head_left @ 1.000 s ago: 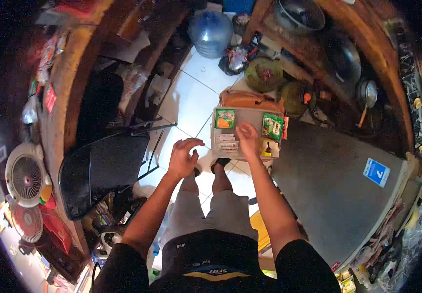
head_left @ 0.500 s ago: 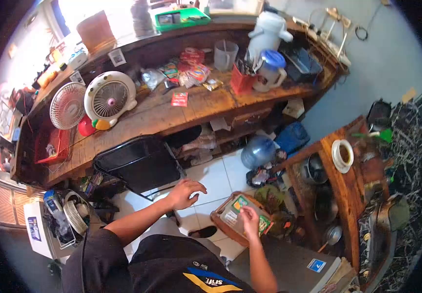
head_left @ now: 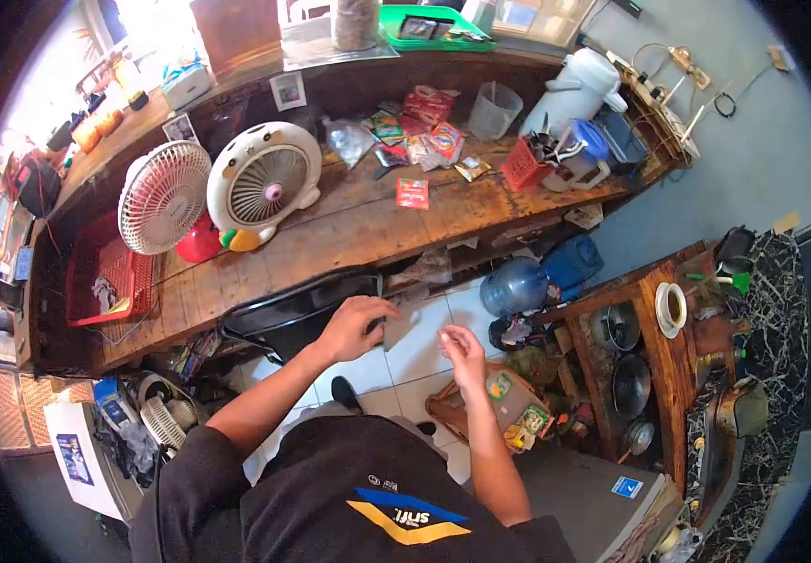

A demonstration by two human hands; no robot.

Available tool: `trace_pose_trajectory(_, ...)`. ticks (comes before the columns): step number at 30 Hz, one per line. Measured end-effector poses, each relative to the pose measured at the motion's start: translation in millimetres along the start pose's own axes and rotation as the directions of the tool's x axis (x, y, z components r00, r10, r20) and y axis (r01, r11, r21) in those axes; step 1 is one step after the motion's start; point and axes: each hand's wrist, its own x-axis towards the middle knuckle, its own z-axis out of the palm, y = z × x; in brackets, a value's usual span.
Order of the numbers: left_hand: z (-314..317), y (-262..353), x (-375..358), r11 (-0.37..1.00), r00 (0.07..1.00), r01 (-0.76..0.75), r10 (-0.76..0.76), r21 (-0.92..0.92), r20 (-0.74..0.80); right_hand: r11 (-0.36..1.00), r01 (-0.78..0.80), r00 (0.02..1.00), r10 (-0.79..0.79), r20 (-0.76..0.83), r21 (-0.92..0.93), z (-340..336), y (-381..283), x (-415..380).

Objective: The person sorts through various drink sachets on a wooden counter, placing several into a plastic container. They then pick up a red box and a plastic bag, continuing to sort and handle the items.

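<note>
Packaging work, as far as visible in the head view: green sachet [head_left: 498,384], green packet [head_left: 534,421] and yellow packet [head_left: 518,438] on the grey tray [head_left: 516,402], right of lower centre. Right hand [head_left: 463,357] near it, left hand [head_left: 354,328] by the black chair [head_left: 307,324]; both released, seemingly empty. Upper centre: red sachet [head_left: 413,194], mixed packets [head_left: 443,143] on the wooden counter [head_left: 349,225]. Amount left: unclear.

The left hand [head_left: 356,328] is hovering by the chair [head_left: 297,324], the right hand [head_left: 464,357] near the tray [head_left: 516,402]. Two fans [head_left: 272,178] are standing on the counter [head_left: 330,242].
</note>
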Motion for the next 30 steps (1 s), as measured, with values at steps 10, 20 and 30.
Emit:
trace_pose_trajectory(10,-56,-28,34,0.941,0.954,0.299,-0.301,-0.158,0.010,0.999,0.013,0.997,-0.009,0.080,-0.053,54,-22,39)
trace_pose_trajectory(20,-44,-89,142,0.901,0.853,0.402,-0.433,-0.162,-0.290,0.999,-0.008,0.991,0.014,0.135,-0.041,38,-43,126)
trace_pose_trajectory(30,-36,-192,303,0.687,0.580,0.719,-0.505,0.109,-0.638,0.987,0.109,0.940,-0.063,0.336,-0.120,-37,-82,253)
